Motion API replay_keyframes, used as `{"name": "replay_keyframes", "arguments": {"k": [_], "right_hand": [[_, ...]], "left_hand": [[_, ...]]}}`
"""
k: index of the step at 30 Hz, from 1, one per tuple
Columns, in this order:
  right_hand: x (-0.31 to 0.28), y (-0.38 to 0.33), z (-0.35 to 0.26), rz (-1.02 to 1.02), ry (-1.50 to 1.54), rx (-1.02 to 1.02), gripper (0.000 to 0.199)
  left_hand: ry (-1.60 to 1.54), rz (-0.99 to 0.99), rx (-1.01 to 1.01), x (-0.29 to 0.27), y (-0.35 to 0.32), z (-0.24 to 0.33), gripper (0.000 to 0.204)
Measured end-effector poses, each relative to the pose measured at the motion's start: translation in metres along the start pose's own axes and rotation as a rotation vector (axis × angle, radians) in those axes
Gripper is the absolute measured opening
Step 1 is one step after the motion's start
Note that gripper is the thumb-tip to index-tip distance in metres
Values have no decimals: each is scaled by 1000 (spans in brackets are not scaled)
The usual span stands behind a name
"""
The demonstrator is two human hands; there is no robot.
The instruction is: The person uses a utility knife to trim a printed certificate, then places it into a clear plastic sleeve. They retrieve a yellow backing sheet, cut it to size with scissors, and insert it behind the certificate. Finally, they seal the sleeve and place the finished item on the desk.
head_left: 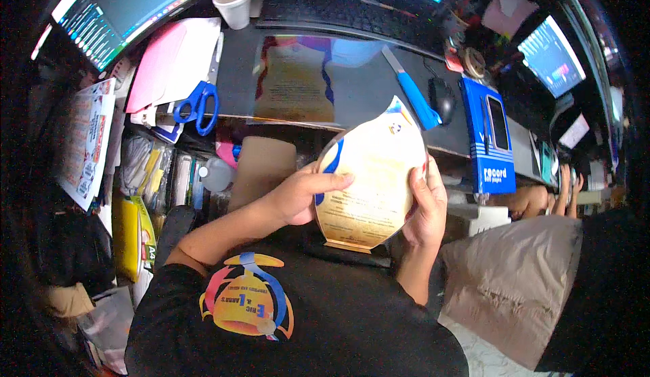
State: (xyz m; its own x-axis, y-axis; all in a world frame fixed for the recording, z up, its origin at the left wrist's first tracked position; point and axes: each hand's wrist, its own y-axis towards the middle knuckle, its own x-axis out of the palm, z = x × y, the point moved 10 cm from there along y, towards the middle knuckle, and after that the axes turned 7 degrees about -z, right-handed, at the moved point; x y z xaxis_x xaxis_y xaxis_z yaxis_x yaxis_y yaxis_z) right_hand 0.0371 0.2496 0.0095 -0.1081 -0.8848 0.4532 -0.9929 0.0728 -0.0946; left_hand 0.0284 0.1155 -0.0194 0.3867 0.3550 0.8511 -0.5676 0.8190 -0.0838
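I hold a flame-shaped award plaque [374, 174], cream-gold with blue trim and printed text, upright in front of my chest. My left hand [305, 194] grips its left edge, thumb lying across the face. My right hand [426, 204] clasps its right edge. The plaque's dark base [349, 252] sits just below, near my lap. On the desk beyond lies a clear sheet [298, 79] with a similar gold and blue print.
Blue scissors [198, 105], pink and white papers [172, 62], a paper cup [234, 5], a blue utility knife [412, 91], a mouse [443, 98], a keyboard [338, 8] and a blue box [489, 137] crowd the desk. Monitors stand behind. Another person sits at right [521, 282].
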Motion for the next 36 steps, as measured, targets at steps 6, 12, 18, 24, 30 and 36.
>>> {"name": "replay_keyframes", "arguments": {"k": [6,12,18,24,30,36], "right_hand": [[7,-9,-11,-49,54,-172,51],[26,-15,-1,-47,-155,-194,51],[16,-1,-41,-12,-978,-287,40],[16,43,-43,-174,-651,-134,27],[35,79,-52,-419,-662,31,20],[56,85,-66,-566,-693,51,14]], "left_hand": [[-156,-183,74,6,3,4,62],[-585,-124,46,7,21,-2,86],[-707,-137,-35,16,14,-28,94],[-801,-302,-392,40,21,-61,100],[-678,-347,-444,44,15,-59,80],[-757,-320,-455,48,12,-55,84]]}}
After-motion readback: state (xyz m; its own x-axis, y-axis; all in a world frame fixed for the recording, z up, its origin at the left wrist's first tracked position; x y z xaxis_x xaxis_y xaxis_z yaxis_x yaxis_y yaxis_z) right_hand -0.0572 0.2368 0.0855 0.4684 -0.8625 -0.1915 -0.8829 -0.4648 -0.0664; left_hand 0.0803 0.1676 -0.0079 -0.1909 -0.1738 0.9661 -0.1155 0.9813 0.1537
